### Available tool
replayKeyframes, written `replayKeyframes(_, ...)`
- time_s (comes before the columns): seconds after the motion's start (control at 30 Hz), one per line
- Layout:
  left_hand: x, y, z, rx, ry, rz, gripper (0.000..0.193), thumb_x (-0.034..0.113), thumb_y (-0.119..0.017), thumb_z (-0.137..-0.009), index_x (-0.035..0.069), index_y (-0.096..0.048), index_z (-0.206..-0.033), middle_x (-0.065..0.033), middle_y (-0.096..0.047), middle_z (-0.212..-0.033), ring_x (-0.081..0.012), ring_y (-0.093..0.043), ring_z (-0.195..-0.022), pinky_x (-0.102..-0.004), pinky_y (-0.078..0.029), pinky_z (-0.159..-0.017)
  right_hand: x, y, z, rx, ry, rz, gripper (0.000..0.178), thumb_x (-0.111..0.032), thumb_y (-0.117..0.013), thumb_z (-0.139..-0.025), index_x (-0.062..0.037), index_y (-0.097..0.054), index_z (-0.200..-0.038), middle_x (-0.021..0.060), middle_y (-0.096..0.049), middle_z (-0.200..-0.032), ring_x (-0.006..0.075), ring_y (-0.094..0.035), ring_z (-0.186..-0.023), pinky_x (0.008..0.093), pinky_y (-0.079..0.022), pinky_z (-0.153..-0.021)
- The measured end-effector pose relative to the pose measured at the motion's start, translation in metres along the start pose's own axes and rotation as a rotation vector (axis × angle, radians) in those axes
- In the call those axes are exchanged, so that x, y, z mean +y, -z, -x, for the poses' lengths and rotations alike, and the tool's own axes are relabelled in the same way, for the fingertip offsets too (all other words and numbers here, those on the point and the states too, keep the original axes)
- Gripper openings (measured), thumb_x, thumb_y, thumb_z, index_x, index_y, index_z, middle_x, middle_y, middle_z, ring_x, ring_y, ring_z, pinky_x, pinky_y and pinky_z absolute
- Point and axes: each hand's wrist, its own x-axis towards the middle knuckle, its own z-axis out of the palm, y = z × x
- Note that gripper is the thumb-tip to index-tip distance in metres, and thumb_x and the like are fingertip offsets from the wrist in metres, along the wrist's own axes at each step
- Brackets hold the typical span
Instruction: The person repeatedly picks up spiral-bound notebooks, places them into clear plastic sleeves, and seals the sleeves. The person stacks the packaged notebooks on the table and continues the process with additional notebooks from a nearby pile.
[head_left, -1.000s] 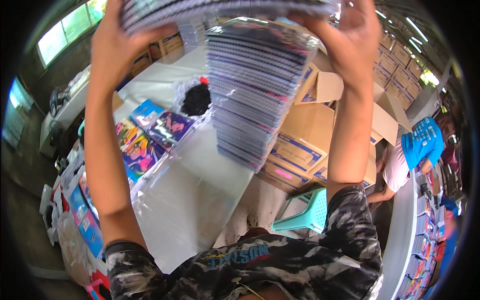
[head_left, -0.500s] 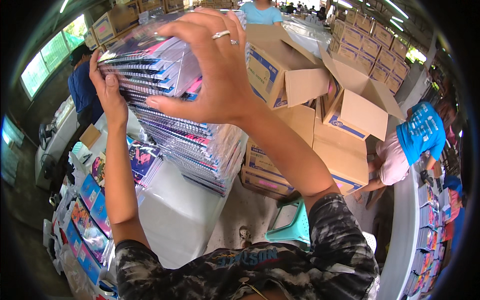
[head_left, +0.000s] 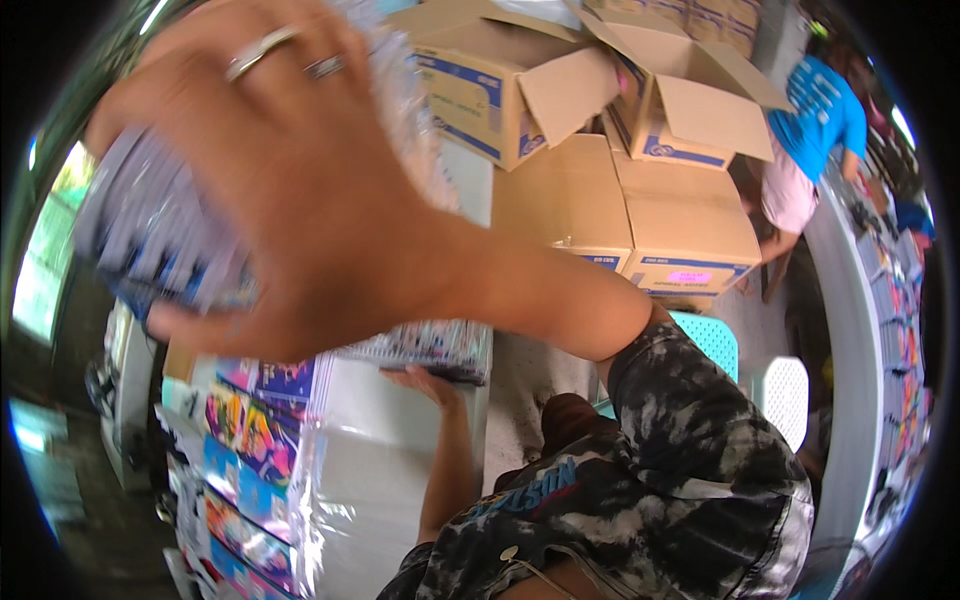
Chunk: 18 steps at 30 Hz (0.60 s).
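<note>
Close to the camera, my right hand (head_left: 300, 190), with rings on its fingers, is wrapped over a plastic-wrapped bundle of spiral notebooks (head_left: 165, 225). The bundle is tilted and partly blurred, and the hand covers much of it. Below and behind it stands a tall stack of spiral notebooks (head_left: 435, 345) in clear plastic, largely hidden by my right hand and forearm. My left hand (head_left: 430, 385) is low at the stack's front bottom edge, its fingers stretched out against or just under the base. I cannot tell whether it bears any weight.
The stack stands on a white table (head_left: 375, 450). Colourful notebooks in plastic (head_left: 250, 440) lie along its left side. Open cardboard boxes (head_left: 715, 110) rest near closed cartons (head_left: 685, 215) at the right. Stools (head_left: 780, 395) stand below, and a person in a blue shirt (head_left: 820, 100) is farther right.
My left hand has left the top of the stack and gone down to its base. My right hand has come nearer with the bundle, moving left. The view has shifted.
</note>
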Motion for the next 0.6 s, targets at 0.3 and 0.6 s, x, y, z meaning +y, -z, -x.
replayKeyframes(0.3, -0.014, -0.094, -0.067, 0.212, -0.157, 0.023, 0.077, 0.051, -0.029, -0.092, -0.007, -0.009, -0.139, -0.0262, -0.009, -0.145, -0.0336, -0.007, -0.136, -0.0411, -0.009, -0.111, 0.099, 0.003, 0.008, 0.064, 0.069, -0.024, 0.061, -0.033, -0.076, -0.047, -0.0081, -0.054, -0.098, 0.0165, -0.049, -0.101, 0.0345, -0.039, -0.105, 0.0513, -0.023, -0.093)
replayKeyframes(0.6, -0.014, -0.267, -0.176, 0.332, -0.063, -0.19, 0.091, 0.068, -0.031, -0.083, 0.003, -0.009, -0.142, -0.032, -0.012, -0.141, -0.0437, -0.012, -0.132, -0.0522, -0.011, -0.106, 0.318, 0.028, 0.016, -0.294, -0.154, -0.531, 0.062, -0.018, -0.075, -0.067, -0.0006, -0.04, -0.115, 0.0115, -0.048, -0.107, 0.0173, -0.049, -0.098, 0.0312, -0.04, -0.087)
